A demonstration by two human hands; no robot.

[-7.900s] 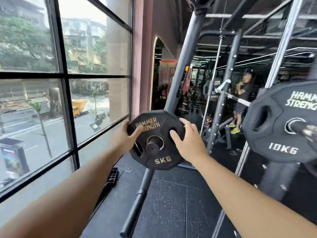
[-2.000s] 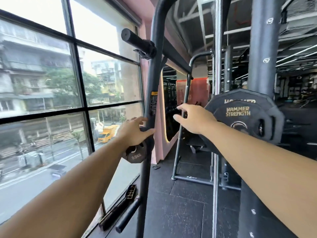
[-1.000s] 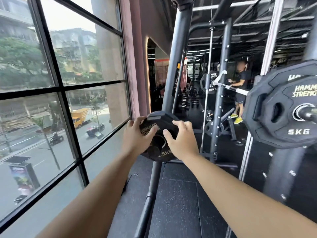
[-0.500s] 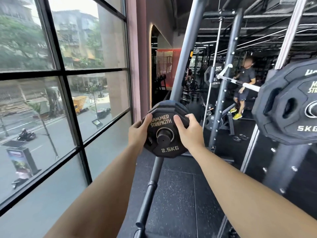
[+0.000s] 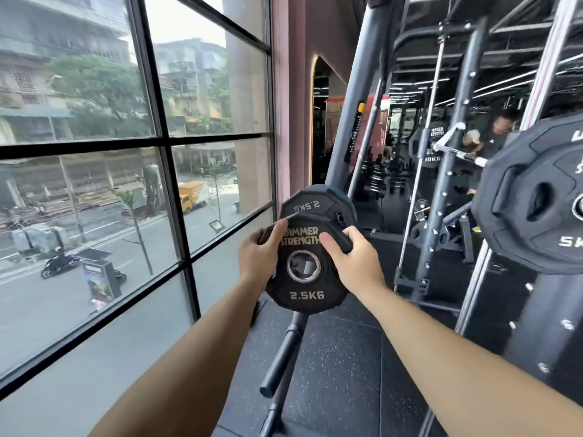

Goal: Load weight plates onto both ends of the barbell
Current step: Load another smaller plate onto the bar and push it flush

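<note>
A black 2.5 kg weight plate marked Hammer Strength is held upright in front of me, off its peg. My left hand grips its left rim and my right hand grips its upper right rim. Through its steel-ringed hole I see the rack behind. A second 2.5 kg plate stays on the storage peg just behind it. At the right edge, a 5 kg plate sits on the barbell sleeve in front of a larger plate; the sleeve's tip is cut off by the frame.
A slanted rack upright with a bare storage peg stands below my hands. A large window lines the left. Rack posts and a mirror showing a person fill the right. Black rubber floor lies underfoot.
Both hands have pulled the front 2.5 kg plate off its peg toward me; its hole is now empty and a second plate shows behind it.
</note>
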